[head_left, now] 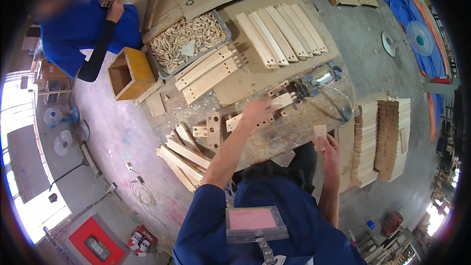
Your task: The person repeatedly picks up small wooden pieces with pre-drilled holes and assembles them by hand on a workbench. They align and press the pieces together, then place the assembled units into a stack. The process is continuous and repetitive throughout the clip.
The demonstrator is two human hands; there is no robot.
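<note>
My left hand (257, 112) reaches across the workbench and grips a pale wooden slat (283, 100) from above, with its fingers curled over the middle. The slat lies against a wooden jig with dark holes, its far end close to a metal clamping device (314, 83). Off the bench's right front edge, my right hand (330, 148) pinches a small flat wooden piece (320, 137), held upright. Just left of my left forearm are a drilled wooden block (213, 129) and a loose stack of slats (185, 159).
Behind my hands lie rows of slats (279, 34) and a grey tray (227, 28) full of dowels. A yellow wooden box (140, 76) stands left of it. Stacked slats (365, 142) stand at the right. A co-worker in blue (73, 34) is at the far left.
</note>
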